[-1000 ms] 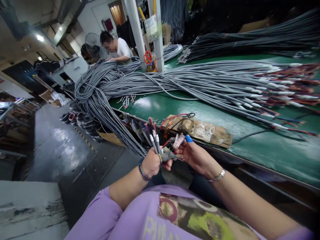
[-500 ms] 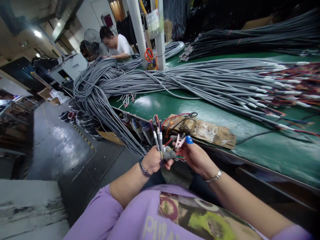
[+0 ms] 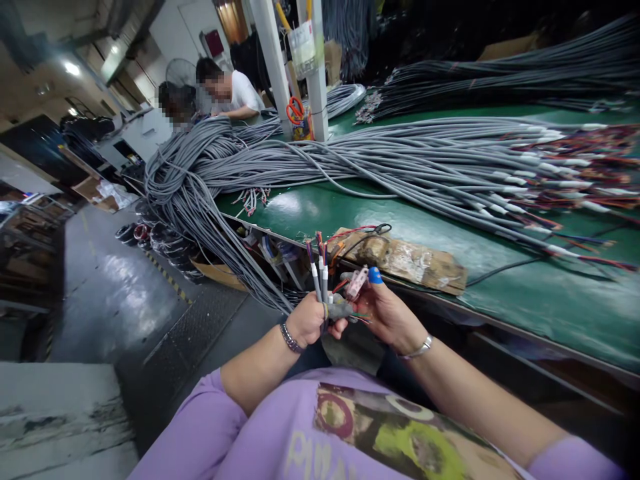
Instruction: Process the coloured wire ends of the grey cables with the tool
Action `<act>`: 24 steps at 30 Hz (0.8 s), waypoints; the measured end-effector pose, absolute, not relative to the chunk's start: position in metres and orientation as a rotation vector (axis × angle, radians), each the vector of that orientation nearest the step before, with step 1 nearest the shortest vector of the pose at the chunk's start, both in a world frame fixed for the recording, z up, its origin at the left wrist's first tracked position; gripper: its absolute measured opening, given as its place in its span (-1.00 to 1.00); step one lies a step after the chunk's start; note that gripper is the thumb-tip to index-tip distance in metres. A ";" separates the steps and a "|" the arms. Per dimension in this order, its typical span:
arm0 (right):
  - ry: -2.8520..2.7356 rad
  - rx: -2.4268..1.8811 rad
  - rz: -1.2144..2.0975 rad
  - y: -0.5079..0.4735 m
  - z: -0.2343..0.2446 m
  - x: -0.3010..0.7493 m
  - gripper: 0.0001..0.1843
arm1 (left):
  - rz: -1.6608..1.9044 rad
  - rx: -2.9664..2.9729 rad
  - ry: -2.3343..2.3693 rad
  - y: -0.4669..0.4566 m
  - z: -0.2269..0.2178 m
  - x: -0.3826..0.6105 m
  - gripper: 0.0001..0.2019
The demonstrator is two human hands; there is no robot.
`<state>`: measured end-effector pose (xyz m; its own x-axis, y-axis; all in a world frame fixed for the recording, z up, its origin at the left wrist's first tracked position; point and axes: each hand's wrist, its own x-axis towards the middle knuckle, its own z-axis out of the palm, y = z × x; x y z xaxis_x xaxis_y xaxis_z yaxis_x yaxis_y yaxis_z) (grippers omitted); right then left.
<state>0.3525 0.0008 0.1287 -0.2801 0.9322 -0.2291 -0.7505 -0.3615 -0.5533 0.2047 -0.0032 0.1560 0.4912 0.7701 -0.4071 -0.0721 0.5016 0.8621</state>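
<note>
My left hand (image 3: 311, 319) is closed around several grey cables (image 3: 319, 288) that stand upright, with white sleeves and coloured wire ends above the fist. A grey cover sits on its thumb. Close on the right, my right hand (image 3: 393, 312), with a blue cover on the thumb, is closed at a pale pink clip (image 3: 357, 283). Thin coloured wires (image 3: 361, 316) stick out between the two hands; their far ends are hidden by the fingers.
A worn wooden block (image 3: 413, 263) with a black lead lies on the green table's edge (image 3: 525, 327). Behind it stretches a large bundle of grey cables (image 3: 350, 157). Red-handled scissors (image 3: 295, 110) hang at a white post (image 3: 319, 100). Two people (image 3: 240, 93) work farther back.
The clip's spread arms now sit closer together, and the clip has tilted. My right hand has shifted slightly left, toward the left hand. The left hand keeps its hold on the cables.
</note>
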 end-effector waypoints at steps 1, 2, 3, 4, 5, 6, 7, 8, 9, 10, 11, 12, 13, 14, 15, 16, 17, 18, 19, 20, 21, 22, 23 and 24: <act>-0.411 -0.619 1.867 0.000 0.130 0.353 -0.52 | 0.613 0.903 0.913 -0.004 0.156 0.204 -0.57; -0.412 -0.609 1.878 -0.001 0.131 0.354 -0.51 | 0.620 0.903 0.911 -0.005 0.156 0.203 -0.57; -0.411 -0.602 1.889 -0.002 0.132 0.355 -0.50 | 0.629 0.905 0.910 -0.007 0.156 0.202 -0.57; -0.409 -0.601 1.901 -0.003 0.133 0.355 -0.50 | 0.640 0.908 0.910 -0.009 0.156 0.202 -0.56; -0.408 -0.607 1.914 -0.003 0.134 0.356 -0.50 | 0.655 0.915 0.910 -0.011 0.156 0.201 -0.56; -0.411 -0.621 1.919 -0.004 0.134 0.357 -0.51 | 0.675 0.925 0.912 -0.014 0.157 0.201 -0.56; -0.420 -0.639 1.916 -0.005 0.134 0.357 -0.54 | 0.703 0.936 0.918 -0.018 0.157 0.202 -0.55; -0.436 -0.658 1.902 -0.005 0.133 0.358 -0.58 | 0.735 0.948 0.926 -0.021 0.157 0.203 -0.55; -0.456 -0.677 1.882 -0.006 0.132 0.358 -0.63 | 0.767 0.957 0.934 -0.024 0.157 0.204 -0.55; -0.478 -0.693 1.859 -0.006 0.131 0.358 -0.67 | 0.800 0.961 0.945 -0.026 0.157 0.205 -0.55; -0.498 -0.706 1.835 -0.007 0.130 0.357 -0.69 | 0.831 0.959 0.954 -0.028 0.157 0.206 -0.55; -0.514 -0.715 1.814 -0.008 0.129 0.357 -0.70 | 0.859 0.955 0.961 -0.029 0.158 0.208 -0.55; -0.527 -0.725 1.792 -0.009 0.129 0.357 -0.70 | 0.884 0.949 0.965 -0.030 0.158 0.209 -0.56; -0.540 -0.741 1.758 -0.010 0.128 0.356 -0.69 | 0.903 0.943 0.970 -0.030 0.158 0.210 -0.56; -0.555 -0.770 1.705 -0.011 0.127 0.356 -0.68 | 0.917 0.937 0.976 -0.030 0.158 0.210 -0.57; -0.570 -0.810 1.633 -0.012 0.126 0.356 -0.67 | 0.924 0.934 0.982 -0.029 0.158 0.211 -0.58; -0.583 -0.856 1.554 -0.013 0.125 0.355 -0.66 | 0.929 0.930 0.986 -0.029 0.159 0.211 -0.58; -0.596 -0.898 1.483 -0.014 0.125 0.355 -0.65 | 0.929 0.929 0.988 -0.028 0.159 0.212 -0.58; -0.608 -0.923 1.439 -0.014 0.124 0.355 -0.63 | 0.928 0.930 0.989 -0.028 0.159 0.212 -0.58; -0.619 -0.927 1.434 -0.013 0.125 0.355 -0.61 | 0.928 0.934 0.988 -0.027 0.159 0.213 -0.58; -0.628 -0.907 1.465 -0.013 0.125 0.354 -0.59 | 0.928 0.938 0.987 -0.027 0.159 0.213 -0.59; -0.635 -0.869 1.524 -0.012 0.127 0.354 -0.58 | 0.928 0.942 0.988 -0.027 0.159 0.214 -0.59; -0.642 -0.822 1.594 -0.011 0.129 0.353 -0.56 | 0.926 0.943 0.991 -0.026 0.159 0.214 -0.59; -0.648 -0.777 1.657 -0.010 0.131 0.353 -0.55 | 0.923 0.942 0.997 -0.026 0.158 0.215 -0.59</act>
